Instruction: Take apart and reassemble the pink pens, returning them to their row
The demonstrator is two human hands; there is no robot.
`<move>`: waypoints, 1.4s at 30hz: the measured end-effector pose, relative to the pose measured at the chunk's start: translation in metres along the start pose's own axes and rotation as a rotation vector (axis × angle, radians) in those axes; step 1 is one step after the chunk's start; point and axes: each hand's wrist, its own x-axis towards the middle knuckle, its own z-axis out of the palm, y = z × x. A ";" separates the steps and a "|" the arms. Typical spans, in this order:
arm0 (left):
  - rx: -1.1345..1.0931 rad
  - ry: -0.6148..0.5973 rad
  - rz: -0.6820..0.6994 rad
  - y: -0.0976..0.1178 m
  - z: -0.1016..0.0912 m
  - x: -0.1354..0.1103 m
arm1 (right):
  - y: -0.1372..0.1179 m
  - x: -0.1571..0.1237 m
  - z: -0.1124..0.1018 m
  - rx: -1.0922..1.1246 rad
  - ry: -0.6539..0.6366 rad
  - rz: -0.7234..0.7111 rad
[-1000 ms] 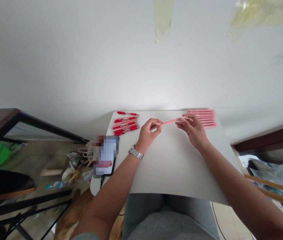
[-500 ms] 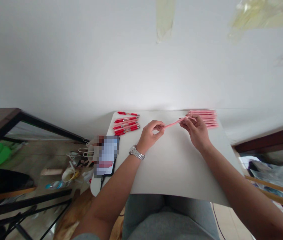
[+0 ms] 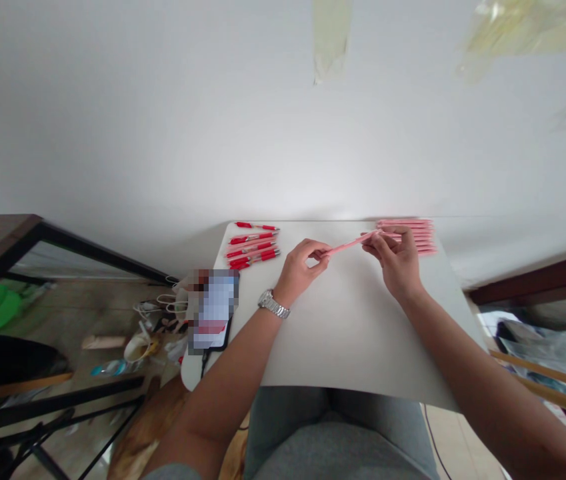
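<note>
Both my hands hold one thin pink pen sleeve (image 3: 350, 245) above the white table (image 3: 347, 333). My left hand (image 3: 303, 267), with a metal watch on its wrist, pinches the sleeve's left end. My right hand (image 3: 395, 263) pinches its right end, close to a stack of pink sleeves (image 3: 413, 235) at the table's far right. Several red pens (image 3: 253, 245) lie in a row at the far left of the table.
A phone (image 3: 215, 310) lies at the table's left edge with a cable hanging down. A dark glass-topped shelf (image 3: 37, 267) stands to the left, with clutter and a cup (image 3: 135, 347) on the floor. A wooden edge (image 3: 537, 283) and bags sit at the right.
My right hand has shifted slightly right and toward the pink stack, lifting the sleeve's right end. My left hand has stayed nearly in place, still pinching the left end.
</note>
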 end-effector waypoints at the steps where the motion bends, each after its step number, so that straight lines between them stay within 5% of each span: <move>1: 0.000 -0.005 0.005 0.000 0.000 0.000 | 0.000 0.000 0.000 0.001 0.007 -0.001; 15: -0.009 -0.009 0.010 -0.004 -0.001 -0.002 | -0.002 0.003 -0.001 0.031 0.071 0.026; 22: 0.041 0.082 -0.069 -0.013 -0.006 -0.001 | -0.002 0.003 -0.003 -0.008 0.018 0.056; 42: 0.016 0.046 -0.135 -0.023 -0.004 -0.002 | 0.001 0.003 -0.005 -0.052 -0.003 0.045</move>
